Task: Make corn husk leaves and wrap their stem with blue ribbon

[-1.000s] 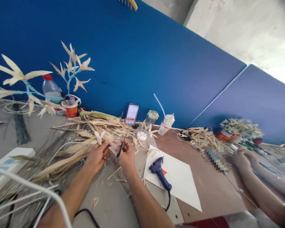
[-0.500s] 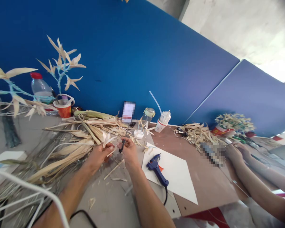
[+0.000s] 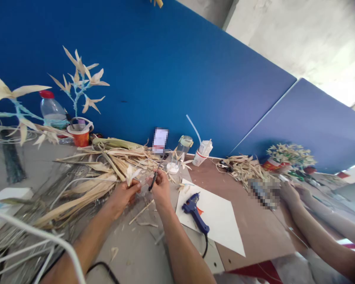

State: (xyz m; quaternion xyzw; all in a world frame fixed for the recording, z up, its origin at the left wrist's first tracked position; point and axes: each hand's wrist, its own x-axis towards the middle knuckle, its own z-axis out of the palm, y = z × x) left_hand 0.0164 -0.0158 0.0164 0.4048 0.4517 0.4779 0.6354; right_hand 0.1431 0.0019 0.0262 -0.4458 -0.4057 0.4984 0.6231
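My left hand (image 3: 126, 196) is closed, thumb and fingers pinching the base of a pale corn-husk flower (image 3: 132, 173), whose petals point upward. Close by on the right, my right hand (image 3: 160, 190) is wrapped around dark-handled scissors (image 3: 154, 180). Their thin blades point up and away from me; motion softens their outline. A small gap separates the two hands. Beneath them lie thin pale scraps and a narrow stalk (image 3: 141, 212). Dried corn husks (image 3: 87, 193) are heaped along the left side of my left hand.
A blue glue gun (image 3: 196, 213) rests on white board (image 3: 225, 221) to the right. Behind stand a phone (image 3: 160, 140), a clear bottle (image 3: 184, 145) and a paper cup (image 3: 199, 157). White wire (image 3: 38, 227) arches at lower left. Another person's hands (image 3: 290, 193) work at far right.
My right hand and the scissors have shifted slightly, the blades tilting further right. A pale strip that stuck out beside my left fingers no longer shows. The flower stays in my left hand.
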